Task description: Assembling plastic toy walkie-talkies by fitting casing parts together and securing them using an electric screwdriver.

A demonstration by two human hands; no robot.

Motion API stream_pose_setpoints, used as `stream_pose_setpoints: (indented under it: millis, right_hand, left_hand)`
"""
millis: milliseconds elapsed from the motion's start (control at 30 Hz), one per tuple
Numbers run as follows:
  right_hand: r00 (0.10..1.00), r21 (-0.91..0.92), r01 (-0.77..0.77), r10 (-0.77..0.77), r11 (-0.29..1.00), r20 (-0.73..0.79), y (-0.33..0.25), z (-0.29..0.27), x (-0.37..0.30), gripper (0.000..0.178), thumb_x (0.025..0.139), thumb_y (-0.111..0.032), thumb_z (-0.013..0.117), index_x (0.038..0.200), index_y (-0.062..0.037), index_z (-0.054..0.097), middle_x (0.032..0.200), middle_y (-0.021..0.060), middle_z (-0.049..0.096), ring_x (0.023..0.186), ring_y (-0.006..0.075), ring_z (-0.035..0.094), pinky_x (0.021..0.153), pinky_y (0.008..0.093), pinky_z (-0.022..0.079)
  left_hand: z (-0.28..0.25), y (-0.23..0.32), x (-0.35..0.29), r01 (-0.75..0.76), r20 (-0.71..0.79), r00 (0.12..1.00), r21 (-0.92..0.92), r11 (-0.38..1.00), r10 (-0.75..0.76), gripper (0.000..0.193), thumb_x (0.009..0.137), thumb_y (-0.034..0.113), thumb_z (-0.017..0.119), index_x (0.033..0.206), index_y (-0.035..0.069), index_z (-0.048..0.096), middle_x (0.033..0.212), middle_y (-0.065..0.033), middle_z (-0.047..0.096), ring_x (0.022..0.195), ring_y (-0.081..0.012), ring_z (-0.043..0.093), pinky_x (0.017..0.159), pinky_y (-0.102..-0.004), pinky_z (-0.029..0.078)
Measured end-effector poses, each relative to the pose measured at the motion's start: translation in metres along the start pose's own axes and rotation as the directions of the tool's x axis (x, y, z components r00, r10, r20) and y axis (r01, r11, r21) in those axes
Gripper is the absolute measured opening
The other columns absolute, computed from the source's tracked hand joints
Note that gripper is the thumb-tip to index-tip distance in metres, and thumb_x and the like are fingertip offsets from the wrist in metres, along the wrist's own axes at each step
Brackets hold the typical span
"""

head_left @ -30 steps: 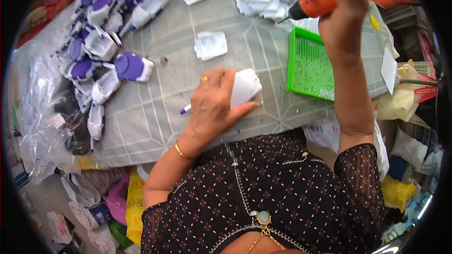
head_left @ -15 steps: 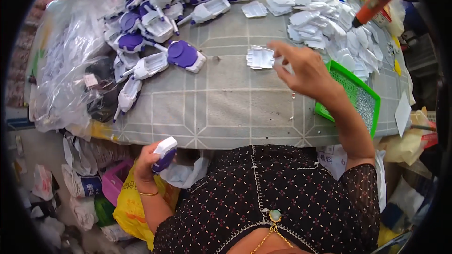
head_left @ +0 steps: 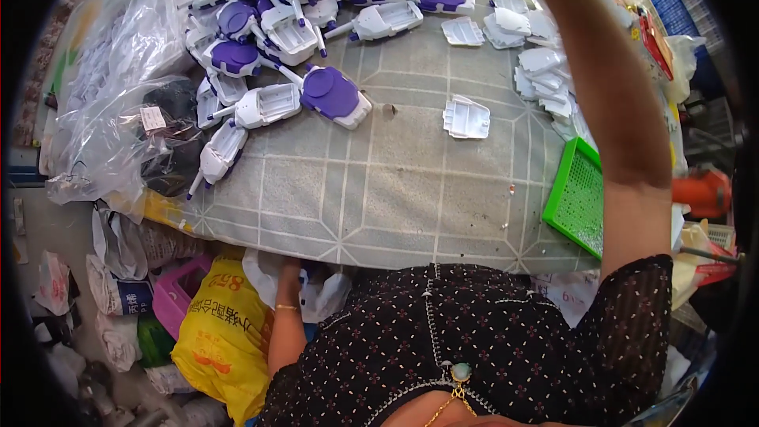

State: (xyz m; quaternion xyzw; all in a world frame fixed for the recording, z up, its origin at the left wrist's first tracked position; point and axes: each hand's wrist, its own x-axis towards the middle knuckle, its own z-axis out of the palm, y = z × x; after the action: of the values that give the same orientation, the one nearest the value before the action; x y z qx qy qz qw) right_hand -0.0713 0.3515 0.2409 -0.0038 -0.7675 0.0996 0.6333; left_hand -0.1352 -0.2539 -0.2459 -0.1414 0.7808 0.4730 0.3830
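My left hand [head_left: 290,270] reaches down below the table's front edge, at a white plastic bag [head_left: 264,275]. Its fingers are hidden, as is anything in them. My right arm stretches forward across the table's right side, and its hand lies beyond the top edge of the picture. On the table sits a lone white plastic cover [head_left: 467,118]. Purple-and-white plastic housings [head_left: 334,95] are heaped at the far left, several with their hollow side up. Behind my right arm lies a pile of white covers [head_left: 544,79], partly hidden.
A green perforated tray [head_left: 571,198] with small metal pieces sits by my right forearm. An orange power screwdriver [head_left: 702,193] shows blurred beyond it. Clear plastic sheeting [head_left: 103,126] covers the table's left end. Below are a yellow bag [head_left: 225,340] and a pink basket [head_left: 175,300].
My left hand has gone down under the table edge; the purple-and-white housing it held is out of sight. My right hand has left the lone cover and reached far forward. The screwdriver has swung nearer, to the right.
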Motion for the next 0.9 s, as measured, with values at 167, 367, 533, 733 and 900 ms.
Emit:
stream_pose_setpoints:
  millis: [167,367,533,733,900]
  right_hand:
    - [0.327,-0.382,0.087,0.336,0.92,0.883,0.021,0.076,-0.185,0.04,0.08,-0.01,0.068,0.12,-0.0124,0.067,0.12,0.0153,0.064,0.116,0.038,0.062,0.093,0.0543,0.049]
    - [0.46,-0.424,0.026,0.366,0.905,0.809,0.007,0.034,-0.229,0.033,0.079,-0.008,0.067,0.112,-0.008,0.066,0.114,0.0161,0.059,0.108,0.0354,0.061,0.089,0.0505,0.049]
    - [0.481,-0.428,-0.248,0.494,0.869,0.724,-0.027,0.005,-0.237,0.034,0.079,-0.017,0.069,0.11,-0.0024,0.065,0.11,0.0198,0.062,0.101,0.0412,0.064,0.088,0.0505,0.051]
    - [0.126,-0.508,-0.632,0.725,0.585,0.677,-0.066,-0.056,-0.186,0.039,0.076,-0.029,0.072,0.103,-0.0006,0.072,0.11,0.019,0.068,0.097,0.0331,0.068,0.085,0.0404,0.054]
    - [0.371,-0.262,-0.681,0.631,0.684,0.681,-0.141,-0.094,-0.193,0.038,0.08,-0.024,0.076,0.111,-0.0023,0.072,0.108,0.0132,0.07,0.088,0.0245,0.068,0.076,0.0365,0.054]
  left_hand:
    - [-0.025,-0.071,0.064,-0.433,0.267,0.718,0.894,0.112,0.643,0.057,0.097,0.042,0.058,0.143,0.008,0.059,0.15,-0.0181,0.055,0.142,-0.0389,0.047,0.119,-0.0461,0.036]
    - [0.008,0.142,-0.126,-0.7,0.581,0.712,0.542,0.464,0.395,0.046,0.091,0.04,0.07,0.123,0.007,0.071,0.122,-0.022,0.071,0.114,-0.0389,0.067,0.094,-0.0438,0.054]
    - [0.053,0.251,-0.233,-0.749,0.784,0.594,0.459,0.478,0.179,0.031,0.091,0.032,0.076,0.092,0.002,0.074,0.076,-0.0169,0.068,0.063,-0.0274,0.063,0.064,-0.0362,0.051]
    - [0.109,0.269,-0.256,-0.635,0.831,0.392,-0.066,0.77,0.395,0.037,0.096,0.017,0.069,0.128,-0.003,0.067,0.096,-0.0088,0.075,0.081,-0.0194,0.069,0.073,-0.0334,0.055]
    - [0.231,0.279,-0.238,-0.292,0.533,0.545,-0.603,0.743,0.647,0.067,0.107,0.055,0.045,0.154,0.007,0.042,0.14,-0.0118,0.06,0.122,-0.0223,0.061,0.101,-0.0419,0.051]
